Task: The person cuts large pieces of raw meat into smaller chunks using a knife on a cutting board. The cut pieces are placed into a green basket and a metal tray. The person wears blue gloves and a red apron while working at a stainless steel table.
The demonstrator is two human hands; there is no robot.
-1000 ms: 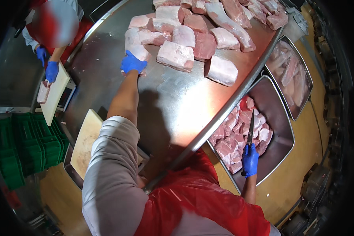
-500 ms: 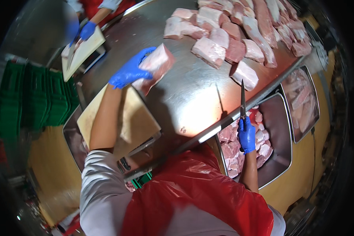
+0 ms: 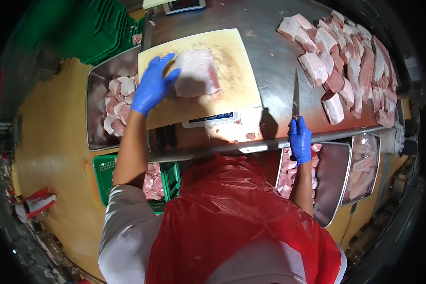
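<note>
A thick block of pale pink meat [image 3: 194,71] with a whitish fat side lies on the worn, cream-coloured cutting board [image 3: 239,57]. My left hand [image 3: 154,83], in a blue glove, is just left of the meat with its fingers apart, the tips close to the block's edge; nothing is in its grip. Off to the right, over the table's front edge, my blue-gloved right hand [image 3: 299,141] grips a knife [image 3: 296,97] by its handle, blade pointing away from me. A digital scale [image 3: 210,119] shows partly from under the board's near edge.
Many meat pieces [image 3: 338,61] cover the far right of the steel table [image 3: 265,40]. Metal tubs with cut meat stand at the left [image 3: 93,116] and front right [image 3: 333,165]. A green crate [image 3: 104,177] holds meat below my left arm. Green crates [image 3: 87,33] are stacked far left.
My left hand has brought the meat from above the table onto the cutting board and let go. The knife stays in my right hand. The view has swung toward the left.
</note>
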